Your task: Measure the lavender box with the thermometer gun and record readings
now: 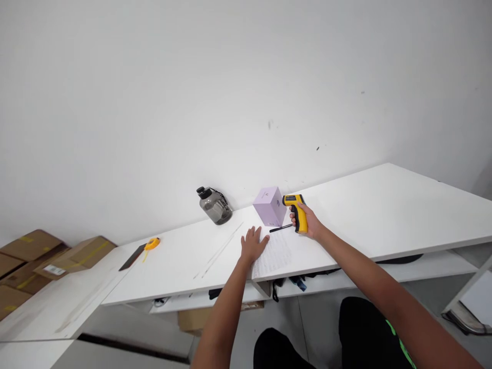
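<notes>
My right hand [310, 221] is wrapped round the grip of a yellow and black infrared thermometer gun [301, 220], its nose pointing left at the side of a lilac box [265, 209]. The box stands on the white table close to the wall. My left hand [253, 244] lies flat with fingers spread at the left edge of a sheet of paper [274, 252] with handwritten lines. A black pen [280, 228] rests above the writing, between the box and the paper, its right end near my right hand.
A grey translucent water bottle [216, 206] stands against the wall. Further left lie a yellow tape measure [152, 243] and a dark flat strip [132, 257]. Cardboard boxes [82, 254] are stacked at the far left. Beneath the tabletop, a shelf [434, 266] holds dark items.
</notes>
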Demonstrator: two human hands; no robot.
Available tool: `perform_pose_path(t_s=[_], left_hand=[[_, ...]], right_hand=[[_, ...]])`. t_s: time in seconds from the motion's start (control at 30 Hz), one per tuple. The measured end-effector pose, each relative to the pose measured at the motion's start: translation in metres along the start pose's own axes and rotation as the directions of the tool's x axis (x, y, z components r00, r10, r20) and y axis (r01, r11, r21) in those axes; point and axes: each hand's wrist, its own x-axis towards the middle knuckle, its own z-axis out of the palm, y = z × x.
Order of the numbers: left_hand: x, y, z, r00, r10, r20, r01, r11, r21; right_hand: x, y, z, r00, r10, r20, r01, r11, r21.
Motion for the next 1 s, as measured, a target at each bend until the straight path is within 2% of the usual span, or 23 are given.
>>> perform_pose_path(t_s=[0.2,0.4,0.57,0.77,1.0], left_hand=[[0.000,0.000,0.000,1.000,-0.006,-0.001,0.006,1.000,0.004],[0.000,0.001,0.000,1.000,-0.011,-0.005,0.011,1.000,0.022],[-0.001,0.002,-0.001,1.000,-0.006,-0.005,0.006,1.000,0.014],[-0.001,0.002,-0.001,1.000,-0.007,-0.005,0.007,1.000,0.030],[0.000,0.001,0.000,1.000,0.001,-0.002,-0.001,1.000,0.000]], right_hand=[[0.006,0.025,0.024,0.986,-0.053,-0.158,0.102,0.943,0.318],[0.006,0.030,0.030,0.994,-0.098,-0.048,0.107,0.960,0.259],[-0.001,0.030,0.030,0.990,-0.134,0.034,0.118,0.950,0.289],[-0.005,0.030,0.032,0.993,-0.106,0.058,0.086,0.957,0.275],[-0.005,0.025,0.032,0.996,-0.081,0.027,0.067,0.938,0.340]])
